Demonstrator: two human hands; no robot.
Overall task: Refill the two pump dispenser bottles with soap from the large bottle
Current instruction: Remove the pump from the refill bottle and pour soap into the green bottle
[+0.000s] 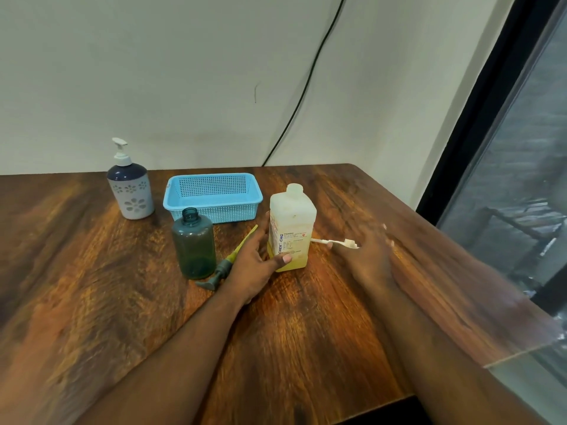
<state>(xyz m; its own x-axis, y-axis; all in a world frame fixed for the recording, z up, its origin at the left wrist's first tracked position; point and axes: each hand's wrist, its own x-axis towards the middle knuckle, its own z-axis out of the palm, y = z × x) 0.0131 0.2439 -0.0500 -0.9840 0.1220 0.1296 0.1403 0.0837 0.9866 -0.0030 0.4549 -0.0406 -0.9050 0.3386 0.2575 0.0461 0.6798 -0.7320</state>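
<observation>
Near the middle of the frame the large soap bottle point(291, 231) stands upright on the wooden bench point(92, 286), its neck open with no cap, a low layer of yellow liquid showing at the bottom. The left hand point(256, 262) grips it from the left side, thumb curled across the lower front of the label and the other fingers reaching round behind. Right of the bottle, the right hand point(368, 253) is motion-blurred; a white pump head with its tube point(336, 242) pointing toward the bottle shows at its fingers, and the hand seems to hold it, though how the fingers lie cannot be told. Left of the large bottle, the dark teal pump bottle point(193, 245) stands upright and open-necked, with a little dark liquid in its base. Its teal pump with a yellow-green tube point(228, 262) lies on the bench between the two bottles, partly under the left hand. Toward the upper left, the white flower-patterned dispenser point(130, 187) stands with its white pump fitted. Just behind the teal bottle sits a light blue mesh basket point(213, 196). A black cable point(306, 84) runs down the wall behind the bench.
</observation>
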